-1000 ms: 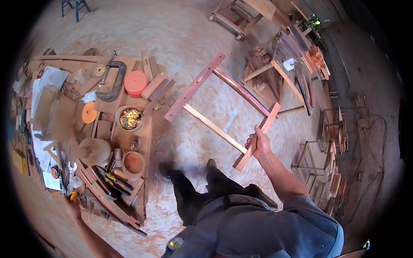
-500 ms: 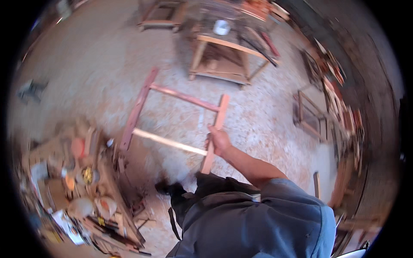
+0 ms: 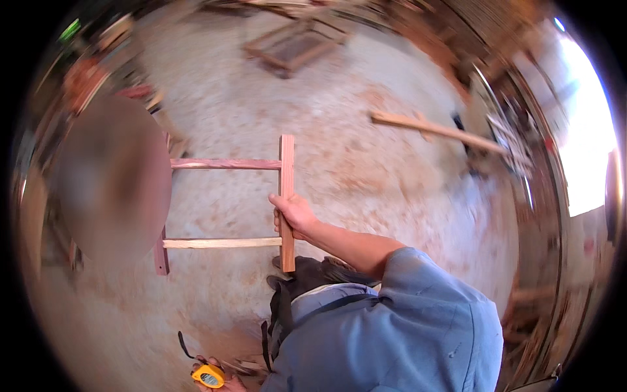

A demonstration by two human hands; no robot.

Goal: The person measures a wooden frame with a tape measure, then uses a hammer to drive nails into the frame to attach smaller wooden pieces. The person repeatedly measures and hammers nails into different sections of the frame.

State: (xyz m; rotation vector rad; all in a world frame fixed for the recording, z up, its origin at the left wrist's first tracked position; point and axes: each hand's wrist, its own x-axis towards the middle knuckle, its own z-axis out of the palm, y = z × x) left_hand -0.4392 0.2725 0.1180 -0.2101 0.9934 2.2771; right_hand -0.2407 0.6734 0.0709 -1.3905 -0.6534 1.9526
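My right hand (image 3: pixel 296 214) is wrapped round the near upright of a ladder-like wooden frame (image 3: pixel 287 157), below its middle. Two crosspieces, one reddish and one pale, run left from that upright to a darker reddish one, of which only the lower end shows clearly. A blurred oval patch hides much of that far side. Down at the lower edge, my left hand (image 3: pixel 230 383) is closed round a yellow tape measure (image 3: pixel 209 375) with a black wrist strap. Part of this hand is cut off by the picture's edge.
A low wooden frame stand (image 3: pixel 297 46) is on the dusty floor ahead. To the right a long timber (image 3: pixel 437 129) slants toward stacked pieces by the wall. Wood offcuts (image 3: pixel 248 364) lie near my left hand. Bright light enters through an opening (image 3: pixel 581 124) at right.
My view has turned to the right, so the cluttered bench at left has gone out of sight. The wooden frame now sits level. My left hand with the tape measure has come into view.
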